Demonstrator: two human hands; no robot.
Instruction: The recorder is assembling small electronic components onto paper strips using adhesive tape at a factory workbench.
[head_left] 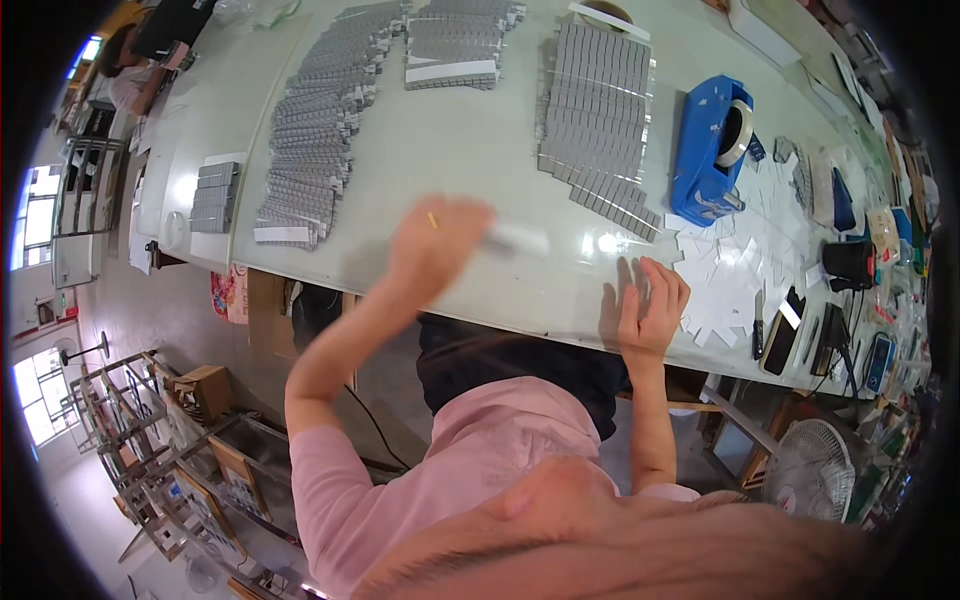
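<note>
My left hand (440, 245) is over the front part of the table, smeared by motion. A short grey-and-white strip (516, 238) juts from its fingers; the blur hides the strip's detail. Resting near the front edge, my right hand (655, 308) has its fingers stretched out and holds nothing visible. Beyond it lies a sheet-like stack of grey strips (598, 110), its near end fanned toward the hand. Left of my left hand runs a long row of overlapping grey pieces (310, 150), with a white strip (282, 234) at its near end.
A blue tape dispenser (705, 150) stands right of the stack, with scattered white paper pieces (730, 285) near it. Another grey pile (455, 45) lies at the back. A phone (783, 332) and a black-handled tool (758, 328) lie at right. A fan (812, 468) stands below.
</note>
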